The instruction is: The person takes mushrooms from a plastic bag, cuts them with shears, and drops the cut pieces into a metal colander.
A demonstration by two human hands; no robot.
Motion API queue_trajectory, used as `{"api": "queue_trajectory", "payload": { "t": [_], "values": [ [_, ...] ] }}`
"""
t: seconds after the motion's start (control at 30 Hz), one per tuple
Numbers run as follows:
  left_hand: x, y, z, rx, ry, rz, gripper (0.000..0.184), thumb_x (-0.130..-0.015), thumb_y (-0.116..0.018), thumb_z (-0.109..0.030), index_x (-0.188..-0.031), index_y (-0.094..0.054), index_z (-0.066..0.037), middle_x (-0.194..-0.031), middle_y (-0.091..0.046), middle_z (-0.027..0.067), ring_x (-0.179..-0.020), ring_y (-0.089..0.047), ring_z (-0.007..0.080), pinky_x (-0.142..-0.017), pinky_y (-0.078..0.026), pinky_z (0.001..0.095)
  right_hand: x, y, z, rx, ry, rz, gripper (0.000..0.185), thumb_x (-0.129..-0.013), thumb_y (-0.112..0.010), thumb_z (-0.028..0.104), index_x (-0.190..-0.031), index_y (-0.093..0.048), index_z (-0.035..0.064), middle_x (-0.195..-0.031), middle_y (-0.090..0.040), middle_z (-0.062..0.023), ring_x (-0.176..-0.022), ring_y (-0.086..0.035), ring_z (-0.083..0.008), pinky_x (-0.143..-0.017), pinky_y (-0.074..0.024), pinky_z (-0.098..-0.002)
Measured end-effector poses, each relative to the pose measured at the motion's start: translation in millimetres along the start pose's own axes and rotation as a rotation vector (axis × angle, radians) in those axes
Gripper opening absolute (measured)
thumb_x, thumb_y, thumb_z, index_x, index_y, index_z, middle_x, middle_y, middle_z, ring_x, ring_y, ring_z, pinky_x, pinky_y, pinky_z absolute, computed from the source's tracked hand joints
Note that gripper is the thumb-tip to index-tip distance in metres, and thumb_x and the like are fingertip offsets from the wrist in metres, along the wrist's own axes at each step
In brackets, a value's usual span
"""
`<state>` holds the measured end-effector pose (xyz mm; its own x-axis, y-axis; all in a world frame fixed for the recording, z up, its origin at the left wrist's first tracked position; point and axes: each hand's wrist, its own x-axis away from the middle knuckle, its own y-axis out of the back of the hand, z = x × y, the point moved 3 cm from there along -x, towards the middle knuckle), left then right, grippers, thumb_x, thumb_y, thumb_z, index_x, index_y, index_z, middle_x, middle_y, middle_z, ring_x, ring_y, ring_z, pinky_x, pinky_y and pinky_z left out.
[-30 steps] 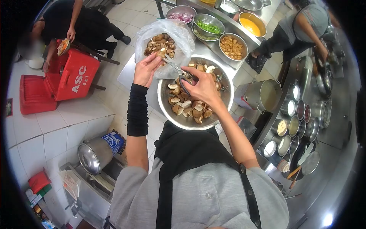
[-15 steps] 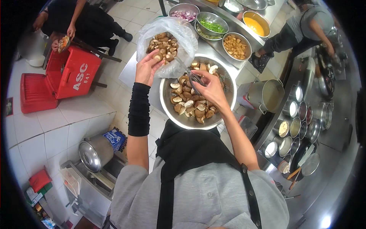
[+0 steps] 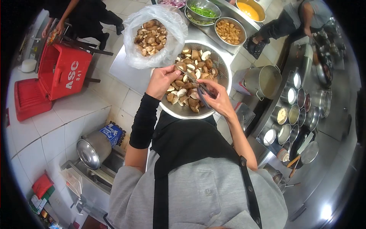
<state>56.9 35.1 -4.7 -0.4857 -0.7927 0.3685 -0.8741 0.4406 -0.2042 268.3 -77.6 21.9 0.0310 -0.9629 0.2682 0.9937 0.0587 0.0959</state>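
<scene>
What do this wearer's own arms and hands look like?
The left hand and right hand are both ungloved. A black, gathered arm sleeve covers much of the left forearm; the right forearm is uncovered. Both short sleeves are grey.

Red cooler [image 3: 82,65] marked ASC 841 is parked over on the left, lid [image 3: 32,97] flopped open. On the worktop [image 3: 124,70], far right corner, there's a metal bowl of orangey-brown cubes [image 3: 244,35], with a bowl of chopped greens [image 3: 217,9] just beside it at the far edge. Steel counter [image 3: 331,129] on the right has small pots [image 3: 284,100] crowding its left edge, plus a wood-handled strainer [image 3: 309,152]. Someone in a grey shirt [image 3: 316,15] is standing by it.
</scene>
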Motion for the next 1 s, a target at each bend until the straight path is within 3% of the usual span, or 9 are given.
{"api": "queue_trajectory", "payload": {
  "t": [0.13,0.27,0.4,0.53,0.67,0.73,0.8,0.87,1.0],
  "values": [
    [1,-3,3,-0.137,0.084,0.085,0.026,-0.098,-0.065,-0.010,-0.114,-0.070,0.010,-0.100,-0.072,0.0047,-0.087,-0.064,0.0099,-0.080,-0.051,0.0246,16,7,1,0.061,-0.014,0.016,0.044,-0.089,-0.073,0.007,-0.133,-0.067,0.0063,-0.073,-0.045,0.0085,-0.065,-0.037,-0.0037,-0.060,-0.0290,-0.0222],
    [-10,1,26,0.013,0.204,0.154,0.023,-0.099,-0.065,-0.013,-0.112,-0.073,0.004,-0.095,-0.071,0.0027,-0.084,-0.062,0.0081,-0.080,-0.049,0.0229,25,4,-34,-0.137,-0.093,-0.043,0.044,-0.090,-0.072,0.008,-0.134,-0.068,0.0072,-0.071,-0.054,0.0083,-0.065,-0.043,-0.0021,-0.059,-0.0330,-0.0219],
    [0,-13,12,0.124,0.305,0.303,0.039,-0.099,-0.062,-0.008,-0.136,-0.059,0.002,-0.116,-0.067,0.0055,-0.100,-0.063,0.0115,-0.092,-0.050,0.0250,40,6,-26,-0.117,-0.184,-0.048,0.041,-0.094,-0.068,0.002,-0.135,-0.066,0.0040,-0.078,-0.066,0.0054,-0.069,-0.050,-0.0003,-0.062,-0.0392,-0.0192],
    [6,-23,7,-0.261,0.094,0.270,0.050,-0.093,-0.062,-0.004,-0.142,-0.056,-0.001,-0.124,-0.067,0.0075,-0.110,-0.064,0.0157,-0.094,-0.053,0.0288,54,17,-42,-0.144,-0.154,-0.124,0.043,-0.093,-0.067,-0.001,-0.136,-0.064,0.0024,-0.094,-0.073,-0.0007,-0.081,-0.063,-0.0031,-0.069,-0.0453,-0.0170],
    [3,-11,-26,-0.369,-0.227,0.073,0.037,-0.095,-0.062,-0.008,-0.132,-0.066,-0.005,-0.109,-0.069,0.0075,-0.100,-0.065,0.0131,-0.087,-0.054,0.0319,61,36,-38,-0.200,-0.086,-0.240,0.044,-0.093,-0.063,-0.003,-0.137,-0.062,-0.0003,-0.093,-0.073,-0.0020,-0.081,-0.063,-0.0031,-0.070,-0.0441,-0.0163],
    [-18,16,-46,-0.499,-0.238,-0.071,0.035,-0.094,-0.062,-0.007,-0.128,-0.068,-0.005,-0.105,-0.070,0.0110,-0.097,-0.066,0.0170,-0.089,-0.054,0.0338,57,40,-42,-0.224,-0.031,-0.257,0.043,-0.094,-0.064,-0.003,-0.137,-0.061,-0.0010,-0.090,-0.072,-0.0013,-0.075,-0.058,-0.0008,-0.064,-0.0400,-0.0163],
    [-62,57,-46,-0.702,-0.489,-0.323,0.036,-0.089,-0.061,-0.004,-0.124,-0.070,-0.005,-0.110,-0.071,0.0190,-0.099,-0.068,0.0276,-0.092,-0.053,0.0377,55,44,-32,-0.187,-0.040,-0.247,0.043,-0.094,-0.066,-0.002,-0.137,-0.062,0.0008,-0.087,-0.073,-0.0006,-0.070,-0.055,0.0014,-0.059,-0.0374,-0.0163],
    [-110,95,-42,-1.026,-0.532,-0.572,0.037,-0.088,-0.063,-0.003,-0.125,-0.069,-0.002,-0.120,-0.071,0.0202,-0.107,-0.071,0.0309,-0.095,-0.054,0.0385,45,35,-28,-0.244,0.030,-0.238,0.042,-0.095,-0.066,-0.002,-0.136,-0.062,-0.0001,-0.088,-0.070,0.0012,-0.072,-0.055,0.0004,-0.060,-0.0377,-0.0162],
    [-153,130,-25,-1.234,-0.340,-0.549,0.036,-0.084,-0.065,-0.006,-0.119,-0.072,-0.003,-0.119,-0.071,0.0211,-0.104,-0.071,0.0352,-0.093,-0.055,0.0411,30,13,-20,-0.153,0.074,-0.223,0.043,-0.092,-0.070,0.001,-0.134,-0.065,0.0024,-0.079,-0.060,0.0063,-0.068,-0.051,-0.0012,-0.058,-0.0365,-0.0183]
  ]
}}
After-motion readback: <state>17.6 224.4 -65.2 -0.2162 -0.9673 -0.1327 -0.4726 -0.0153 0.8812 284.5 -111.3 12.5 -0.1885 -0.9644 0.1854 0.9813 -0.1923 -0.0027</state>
